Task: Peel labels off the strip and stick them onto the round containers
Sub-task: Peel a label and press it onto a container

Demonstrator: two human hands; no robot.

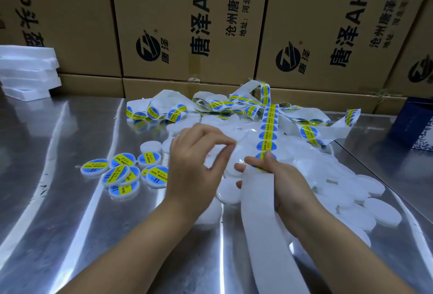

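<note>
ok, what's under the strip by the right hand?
Plain white containers, heaped on the metal table. The strip and right hand cover how many lie beneath.

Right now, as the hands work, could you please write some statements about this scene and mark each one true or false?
1. The right hand holds the label strip. True.
2. The labelled containers lie to the right of both hands. False: they lie to the left of the left hand.
3. The table is wooden. False: it is shiny metal.
4. Cardboard boxes stand behind the table. True.
5. Every container already has a label. False: many unlabelled containers are piled near the right hand.
</note>
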